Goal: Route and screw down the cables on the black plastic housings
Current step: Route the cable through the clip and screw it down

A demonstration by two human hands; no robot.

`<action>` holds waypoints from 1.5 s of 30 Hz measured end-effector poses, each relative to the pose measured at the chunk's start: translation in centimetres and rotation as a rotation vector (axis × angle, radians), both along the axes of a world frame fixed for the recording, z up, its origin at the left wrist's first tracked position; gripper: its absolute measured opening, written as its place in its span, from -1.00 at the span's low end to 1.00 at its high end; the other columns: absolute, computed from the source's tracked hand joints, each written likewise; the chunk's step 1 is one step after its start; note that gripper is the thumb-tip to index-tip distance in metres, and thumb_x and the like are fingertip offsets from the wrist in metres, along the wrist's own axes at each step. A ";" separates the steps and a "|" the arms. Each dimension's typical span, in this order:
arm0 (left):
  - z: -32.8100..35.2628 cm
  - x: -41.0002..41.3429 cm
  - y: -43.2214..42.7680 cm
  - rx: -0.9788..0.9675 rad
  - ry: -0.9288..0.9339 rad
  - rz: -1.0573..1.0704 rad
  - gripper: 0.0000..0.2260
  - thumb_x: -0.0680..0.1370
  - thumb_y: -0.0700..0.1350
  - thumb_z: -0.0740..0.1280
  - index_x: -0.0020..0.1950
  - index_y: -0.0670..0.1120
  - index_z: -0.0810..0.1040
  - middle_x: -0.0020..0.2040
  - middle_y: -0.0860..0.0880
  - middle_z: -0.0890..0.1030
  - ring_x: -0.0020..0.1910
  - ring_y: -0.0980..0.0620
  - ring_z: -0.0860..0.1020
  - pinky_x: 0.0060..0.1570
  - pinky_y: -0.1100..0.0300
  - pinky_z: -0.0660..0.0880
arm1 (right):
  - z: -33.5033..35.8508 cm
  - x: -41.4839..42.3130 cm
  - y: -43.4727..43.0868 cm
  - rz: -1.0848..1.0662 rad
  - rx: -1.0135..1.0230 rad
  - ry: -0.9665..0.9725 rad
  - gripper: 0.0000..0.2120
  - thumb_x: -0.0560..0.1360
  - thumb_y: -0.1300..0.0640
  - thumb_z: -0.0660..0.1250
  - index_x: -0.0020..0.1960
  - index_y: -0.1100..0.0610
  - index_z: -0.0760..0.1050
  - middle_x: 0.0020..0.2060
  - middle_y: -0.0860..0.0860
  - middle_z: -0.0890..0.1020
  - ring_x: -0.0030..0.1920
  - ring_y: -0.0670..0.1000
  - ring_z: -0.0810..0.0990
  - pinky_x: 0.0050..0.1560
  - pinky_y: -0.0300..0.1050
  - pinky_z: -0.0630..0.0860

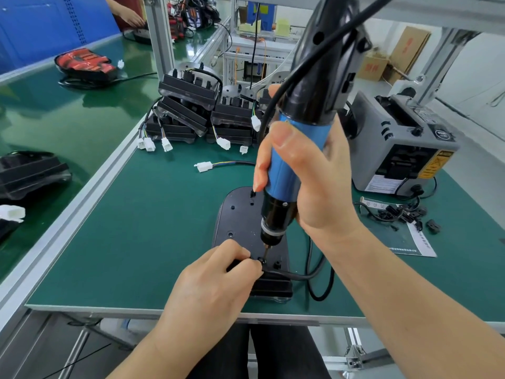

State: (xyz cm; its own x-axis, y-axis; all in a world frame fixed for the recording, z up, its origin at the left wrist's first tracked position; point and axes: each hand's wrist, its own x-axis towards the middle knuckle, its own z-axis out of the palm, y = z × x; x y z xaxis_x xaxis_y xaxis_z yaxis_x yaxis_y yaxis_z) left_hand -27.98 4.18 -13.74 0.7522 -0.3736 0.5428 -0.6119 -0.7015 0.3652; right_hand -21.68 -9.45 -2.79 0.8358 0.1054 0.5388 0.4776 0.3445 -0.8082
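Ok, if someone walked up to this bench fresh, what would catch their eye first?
The blue-and-black electric screwdriver at centre, gripped upright by the right hand, its bit on a screw in the flat black plastic housing on the green mat. Just below, the left hand pinches the black cable beside that screw. Behind sits a pile of black housings with white connectors, and a grey tape dispenser at right.

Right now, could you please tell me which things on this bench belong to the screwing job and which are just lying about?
In use: flat black plastic housing; thick black cable, pinched by the left hand; blue-and-black electric screwdriver, gripped by the right hand.
Lying about: grey boxy tape dispenser; pile of stacked black housings; red-and-black unit at far left.
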 end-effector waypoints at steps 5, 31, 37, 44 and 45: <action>0.3 0.3 0.1 -0.009 -0.017 -0.018 -0.82 0.54 -0.11 0.26 -0.21 -0.11 0.59 -0.21 0.02 0.51 -0.31 0.00 0.55 -0.41 0.13 0.49 | 0.2 0.7 -1.1 -0.118 0.044 0.055 -0.72 0.42 0.15 0.38 0.03 0.23 0.38 -0.37 0.14 0.47 -0.48 0.09 0.45 -0.42 -0.12 0.46; 0.9 1.2 -0.1 0.066 -0.136 -0.048 -0.59 0.63 0.05 0.03 -0.12 -0.02 0.64 -0.27 0.02 0.47 -0.41 0.03 0.47 -0.57 0.20 0.45 | -4.2 -4.6 -28.9 -0.726 -1.045 1.068 -0.54 0.38 -0.08 0.48 0.05 0.19 0.39 -0.41 0.23 0.61 -0.47 0.19 0.59 -0.41 -0.02 0.57; 1.1 1.0 -0.1 0.077 -0.118 -0.061 -0.79 0.53 -0.01 0.16 -0.07 0.03 0.59 -0.27 0.03 0.46 -0.38 0.07 0.45 -0.57 0.22 0.44 | -6.8 -1.9 -31.8 -0.855 -1.291 1.193 -0.46 0.47 -0.13 0.37 0.05 0.38 0.44 -0.17 0.26 0.58 -0.16 0.21 0.62 -0.04 0.04 0.53; 0.9 0.8 -0.3 0.079 -0.096 -0.044 -0.83 0.49 -0.04 0.20 -0.11 0.02 0.59 -0.27 0.05 0.45 -0.36 0.10 0.39 -0.59 0.25 0.41 | -7.3 3.0 -31.1 -0.787 -1.707 1.154 -0.62 0.63 -0.08 0.08 0.08 0.18 0.51 -0.30 0.09 0.45 -0.26 0.03 0.52 -0.09 -0.12 0.45; 1.1 0.7 -0.3 0.094 -0.083 -0.033 -0.81 0.49 -0.04 0.20 -0.13 0.01 0.62 -0.27 0.05 0.46 -0.37 0.09 0.41 -0.59 0.25 0.41 | -7.5 3.5 -31.1 -0.790 -1.707 1.156 -0.61 0.63 -0.08 0.09 0.16 0.19 0.50 -0.31 0.09 0.49 -0.25 0.02 0.54 -0.06 -0.12 0.48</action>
State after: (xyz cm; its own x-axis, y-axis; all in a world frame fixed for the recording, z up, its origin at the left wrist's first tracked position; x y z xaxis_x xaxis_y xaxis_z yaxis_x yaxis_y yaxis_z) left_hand -27.25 3.88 -12.64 0.6926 -0.4493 0.5644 -0.6605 -0.7094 0.2459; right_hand -18.16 -40.59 -10.25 0.7265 -0.6228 -0.2903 -0.6488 -0.7609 0.0086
